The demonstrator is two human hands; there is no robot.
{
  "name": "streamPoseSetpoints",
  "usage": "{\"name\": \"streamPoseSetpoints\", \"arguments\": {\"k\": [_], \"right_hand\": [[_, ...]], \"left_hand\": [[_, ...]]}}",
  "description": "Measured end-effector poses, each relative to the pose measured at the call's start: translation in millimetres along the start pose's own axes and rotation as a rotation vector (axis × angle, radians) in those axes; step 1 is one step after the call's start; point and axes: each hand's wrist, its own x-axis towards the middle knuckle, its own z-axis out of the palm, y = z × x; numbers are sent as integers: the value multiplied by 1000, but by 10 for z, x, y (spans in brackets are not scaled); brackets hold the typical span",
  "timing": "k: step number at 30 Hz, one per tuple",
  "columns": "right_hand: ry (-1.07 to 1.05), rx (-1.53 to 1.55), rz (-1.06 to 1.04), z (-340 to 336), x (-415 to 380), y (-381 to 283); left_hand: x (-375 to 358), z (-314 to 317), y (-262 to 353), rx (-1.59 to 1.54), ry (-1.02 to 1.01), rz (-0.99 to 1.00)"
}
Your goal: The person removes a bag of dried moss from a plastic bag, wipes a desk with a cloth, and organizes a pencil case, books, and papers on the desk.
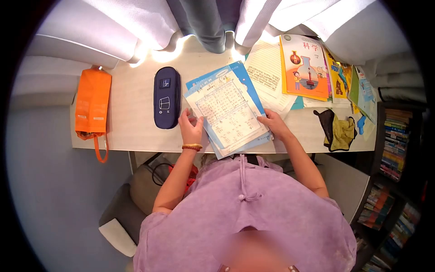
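A printed worksheet (229,106) with a grid of boxes and handwriting lies tilted on top of a blue booklet (250,88), whose edges stick out around it. At the right edge of these papers, my right hand (274,123) is closed, with the thumb on top and the other fingers partly hidden. My left hand (191,127), wearing bracelets on its wrist, is beside the left edge. Its fingers are curved and apart, and the thumb tip is at the worksheet's border. Left of that hand lies a dark blue pencil case (166,97).
An orange bag (93,104) sits at the desk's left end, its strap over the front edge. Lined papers (263,68), an orange-covered textbook (306,68) and other books occupy the back right. A black and olive cloth item (337,130) lies near the right front. Curtains (204,22) border the back.
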Motion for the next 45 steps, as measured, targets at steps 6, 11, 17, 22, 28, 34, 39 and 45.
{"name": "streamPoseSetpoints", "arguments": {"k": [6,11,17,22,28,34,39,45], "right_hand": [[-14,-51,-28,22,-58,-52],[-24,-160,-163,-99,84,254],[4,-654,-62,-234,-147,-237],[757,-1296,-495,-1275,-291,-405],[722,-1682,-532,-1794,-78,-390],[608,-1765,-674,-1988,-170,-444],[454,-1772,-788,-1875,-458,-958],[288,-1446,-1230,-938,-945,-1129]], "left_hand": [[162,69,-165,-85,-177,-141],[187,219,-100,383,-37,139],[343,344,-73,-208,-182,-166],[281,341,62,-180,-116,-228],[346,360,-57,-176,-81,-254],[360,319,-35,-104,-92,-187],[308,292,-90,291,49,288],[257,333,916,-669,-701,-666]]}}
